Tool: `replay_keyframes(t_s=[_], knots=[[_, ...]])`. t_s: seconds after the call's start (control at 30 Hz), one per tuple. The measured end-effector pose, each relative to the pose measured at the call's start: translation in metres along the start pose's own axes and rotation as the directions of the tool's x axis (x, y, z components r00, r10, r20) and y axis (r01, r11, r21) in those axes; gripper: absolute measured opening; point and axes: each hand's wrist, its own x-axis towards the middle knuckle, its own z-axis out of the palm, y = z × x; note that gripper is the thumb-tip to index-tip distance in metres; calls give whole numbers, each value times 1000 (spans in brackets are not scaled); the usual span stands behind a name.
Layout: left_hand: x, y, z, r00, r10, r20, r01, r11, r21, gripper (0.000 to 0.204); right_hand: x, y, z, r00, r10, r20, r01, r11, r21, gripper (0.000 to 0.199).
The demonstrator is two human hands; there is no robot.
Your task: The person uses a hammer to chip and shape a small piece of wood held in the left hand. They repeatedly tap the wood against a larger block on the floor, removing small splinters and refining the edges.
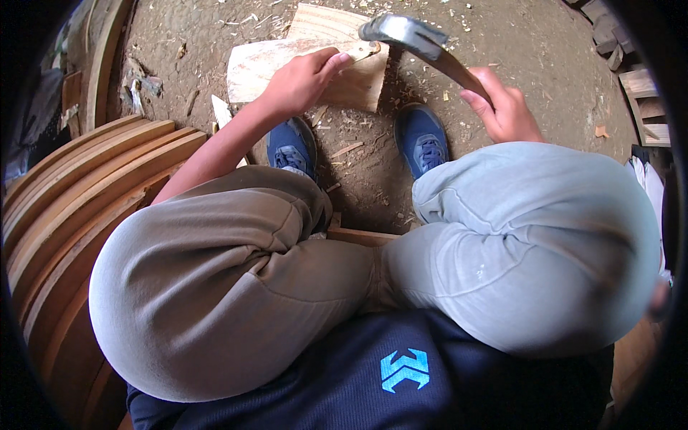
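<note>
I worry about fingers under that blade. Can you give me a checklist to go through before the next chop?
1. Grip on the tool: the right hand is closed round the handle of the hatchet: ok.
2. Wood held steady: the left hand presses on the pale wood piece, which lies on a wood block: ok.
3. Fingers away from the blade: the left fingertips lie right beside the hatchet head: not ok.
4. Feet out of the swing: the blue shoes sit just behind the block: not ok.
5. Blade sharpness: cannot tell.
</note>
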Motion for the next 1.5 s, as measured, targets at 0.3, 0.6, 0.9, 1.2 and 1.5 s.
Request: replay_keyframes(t_s=[0.3,0.6,0.9,1.2,1.5], knots=[[1,3,-1,999,35,-11,-34,999,19,55,-4,-9,4,996,5,-92,-3,1000,24,27],[2,11,-5,1000,20,0,-20,1000,3,54,-4,-9,7,995,97,-11,-96,995,32,27],[6,12,-5,999,-15,47,16,999,-27,55,4,0,7,988,154,21,-155,988,16,30],[8,2,-5,997,-31,77,36,997,-67,61,8,-8,5,988,132,-79,-126,988,84,29],[3,2,-14,974,-60,219,182,785,-592,53,5,6,-2,944,199,-262,-152,970,191,32]])
